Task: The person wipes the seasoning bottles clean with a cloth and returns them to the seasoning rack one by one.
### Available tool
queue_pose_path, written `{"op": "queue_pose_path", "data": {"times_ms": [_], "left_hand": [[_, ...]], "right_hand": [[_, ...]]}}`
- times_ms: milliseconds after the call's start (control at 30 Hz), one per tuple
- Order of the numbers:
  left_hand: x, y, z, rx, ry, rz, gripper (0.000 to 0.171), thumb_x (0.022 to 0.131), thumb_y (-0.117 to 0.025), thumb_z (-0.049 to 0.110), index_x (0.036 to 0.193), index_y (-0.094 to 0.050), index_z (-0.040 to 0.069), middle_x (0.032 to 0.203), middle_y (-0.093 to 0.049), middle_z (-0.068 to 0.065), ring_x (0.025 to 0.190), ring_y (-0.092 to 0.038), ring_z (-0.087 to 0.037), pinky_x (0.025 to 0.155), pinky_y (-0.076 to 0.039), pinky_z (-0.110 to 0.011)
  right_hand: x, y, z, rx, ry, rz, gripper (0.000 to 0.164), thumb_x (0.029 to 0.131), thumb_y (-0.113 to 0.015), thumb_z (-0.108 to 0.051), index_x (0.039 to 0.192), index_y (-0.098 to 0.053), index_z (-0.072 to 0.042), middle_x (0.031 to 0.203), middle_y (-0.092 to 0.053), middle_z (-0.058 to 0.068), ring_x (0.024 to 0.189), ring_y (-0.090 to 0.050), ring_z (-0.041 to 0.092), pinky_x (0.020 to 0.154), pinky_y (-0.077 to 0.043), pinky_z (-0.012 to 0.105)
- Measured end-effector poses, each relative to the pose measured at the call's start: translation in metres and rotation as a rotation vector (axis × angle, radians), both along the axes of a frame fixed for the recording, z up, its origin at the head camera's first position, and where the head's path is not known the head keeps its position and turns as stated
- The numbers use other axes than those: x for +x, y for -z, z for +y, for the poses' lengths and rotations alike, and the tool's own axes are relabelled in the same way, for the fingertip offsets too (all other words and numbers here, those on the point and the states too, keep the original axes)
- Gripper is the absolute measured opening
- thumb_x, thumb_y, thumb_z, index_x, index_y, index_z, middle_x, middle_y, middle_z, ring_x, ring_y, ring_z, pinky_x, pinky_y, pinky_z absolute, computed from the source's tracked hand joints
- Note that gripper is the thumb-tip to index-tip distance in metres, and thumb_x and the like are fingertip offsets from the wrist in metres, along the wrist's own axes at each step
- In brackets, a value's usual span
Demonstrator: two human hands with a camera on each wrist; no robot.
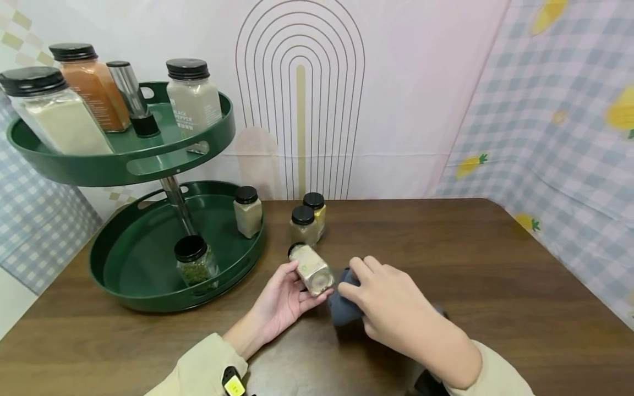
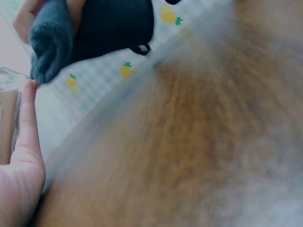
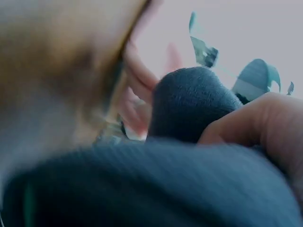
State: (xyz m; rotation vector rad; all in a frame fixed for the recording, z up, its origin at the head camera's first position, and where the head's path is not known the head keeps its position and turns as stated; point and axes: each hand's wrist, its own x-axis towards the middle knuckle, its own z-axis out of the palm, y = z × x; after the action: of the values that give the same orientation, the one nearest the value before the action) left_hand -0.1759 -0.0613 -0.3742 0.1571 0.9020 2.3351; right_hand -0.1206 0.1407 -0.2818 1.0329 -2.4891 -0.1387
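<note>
My left hand [image 1: 278,309] holds a small spice jar [image 1: 311,266] of pale powder between thumb and fingers. The jar is tilted, its black lid away from me and its base toward me. Bunched in my right hand [image 1: 391,292] is a blue-grey cloth [image 1: 344,309], close to the jar's base. In the left wrist view the cloth [image 2: 51,42] reaches a fingertip of the left hand [image 2: 23,170]. The cloth [image 3: 191,104] fills much of the right wrist view and hides part of the left hand. Whether cloth and jar touch, I cannot tell.
A two-tier green tray stand [image 1: 124,300] stands at the left, bearing large jars above and two small jars below. Just behind the held jar are a small brownish jar [image 1: 304,234] and a yellow one [image 1: 320,216]. The brown table [image 1: 495,264] extends to the right.
</note>
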Motion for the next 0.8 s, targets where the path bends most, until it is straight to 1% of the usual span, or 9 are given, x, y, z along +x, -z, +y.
{"op": "queue_pose_path", "data": {"times_ms": [67, 100, 200, 267, 333, 400, 533, 667, 800], "left_hand": [[0.001, 0.000, 0.000, 0.004, 0.004, -0.005, 0.040, 0.099, -0.030, 0.034, 0.128, -0.029, 0.005, 0.111, -0.056, -0.008, 0.096, -0.064, -0.020, 0.086, -0.051, -0.028], [0.001, 0.001, -0.001, 0.003, 0.007, -0.003, 0.038, 0.100, -0.029, 0.033, 0.126, -0.030, 0.006, 0.110, -0.055, -0.006, 0.094, -0.064, -0.018, 0.085, -0.051, -0.028], [0.003, 0.000, -0.003, -0.005, 0.019, -0.001, 0.031, 0.100, -0.029, 0.033, 0.119, -0.036, 0.009, 0.106, -0.055, -0.001, 0.090, -0.062, -0.012, 0.084, -0.051, -0.027], [0.003, 0.000, -0.003, -0.019, 0.042, 0.001, 0.028, 0.100, -0.030, 0.034, 0.112, -0.040, 0.011, 0.104, -0.056, 0.001, 0.091, -0.061, -0.011, 0.084, -0.051, -0.028], [0.005, -0.001, -0.004, -0.040, 0.072, 0.011, 0.029, 0.100, -0.030, 0.036, 0.108, -0.042, 0.011, 0.103, -0.059, 0.002, 0.092, -0.061, -0.010, 0.086, -0.051, -0.030], [0.005, -0.002, -0.005, -0.053, 0.105, 0.025, 0.030, 0.099, -0.030, 0.038, 0.107, -0.042, 0.011, 0.102, -0.061, 0.001, 0.093, -0.061, -0.011, 0.087, -0.051, -0.032], [0.005, -0.001, -0.003, -0.030, 0.100, 0.037, 0.031, 0.099, -0.030, 0.037, 0.109, -0.041, 0.010, 0.100, -0.060, 0.002, 0.087, -0.063, -0.010, 0.081, -0.053, -0.028], [0.004, 0.001, -0.002, 0.012, 0.069, 0.052, 0.029, 0.100, -0.026, 0.033, 0.111, -0.041, 0.010, 0.097, -0.058, 0.003, 0.079, -0.063, -0.008, 0.073, -0.052, -0.021], [0.004, 0.001, -0.003, 0.019, 0.058, 0.048, 0.031, 0.099, -0.026, 0.031, 0.119, -0.034, 0.009, 0.103, -0.057, 0.000, 0.086, -0.063, -0.009, 0.079, -0.052, -0.021]], "right_hand": [[0.001, -0.005, 0.002, -0.056, -0.019, 0.025, 0.035, 0.055, -0.065, -0.003, 0.086, -0.060, -0.017, 0.089, -0.048, 0.002, 0.076, -0.044, 0.017, 0.059, -0.044, 0.030], [0.002, -0.007, 0.002, -0.097, -0.050, 0.044, 0.037, 0.054, -0.065, -0.002, 0.087, -0.061, -0.017, 0.089, -0.049, 0.002, 0.077, -0.045, 0.017, 0.060, -0.045, 0.030], [0.003, -0.007, -0.002, -0.191, -0.198, 0.073, 0.046, 0.052, -0.070, -0.003, 0.095, -0.064, -0.018, 0.093, -0.051, 0.002, 0.080, -0.049, 0.017, 0.064, -0.048, 0.031], [0.003, -0.003, -0.007, -0.202, -0.285, 0.065, 0.049, 0.055, -0.073, -0.004, 0.101, -0.066, -0.019, 0.096, -0.053, 0.003, 0.083, -0.050, 0.018, 0.068, -0.050, 0.031], [0.003, 0.004, -0.012, -0.171, -0.324, 0.058, 0.048, 0.058, -0.075, -0.005, 0.103, -0.066, -0.021, 0.097, -0.053, 0.004, 0.083, -0.049, 0.018, 0.069, -0.049, 0.030], [0.002, 0.010, -0.016, -0.146, -0.322, 0.063, 0.044, 0.061, -0.075, -0.005, 0.101, -0.066, -0.022, 0.097, -0.053, 0.003, 0.081, -0.047, 0.018, 0.068, -0.048, 0.029], [-0.002, 0.017, -0.017, -0.135, -0.271, 0.093, 0.042, 0.058, -0.075, -0.004, 0.094, -0.066, -0.023, 0.093, -0.052, 0.003, 0.078, -0.046, 0.018, 0.064, -0.047, 0.029], [-0.007, 0.015, -0.012, -0.155, -0.236, 0.093, 0.041, 0.055, -0.071, 0.001, 0.088, -0.061, -0.022, 0.090, -0.050, 0.002, 0.078, -0.046, 0.018, 0.061, -0.048, 0.031], [-0.012, 0.010, -0.005, -0.156, -0.188, 0.063, 0.044, 0.051, -0.066, 0.004, 0.086, -0.058, -0.021, 0.090, -0.048, 0.001, 0.078, -0.046, 0.017, 0.059, -0.047, 0.031]]}}
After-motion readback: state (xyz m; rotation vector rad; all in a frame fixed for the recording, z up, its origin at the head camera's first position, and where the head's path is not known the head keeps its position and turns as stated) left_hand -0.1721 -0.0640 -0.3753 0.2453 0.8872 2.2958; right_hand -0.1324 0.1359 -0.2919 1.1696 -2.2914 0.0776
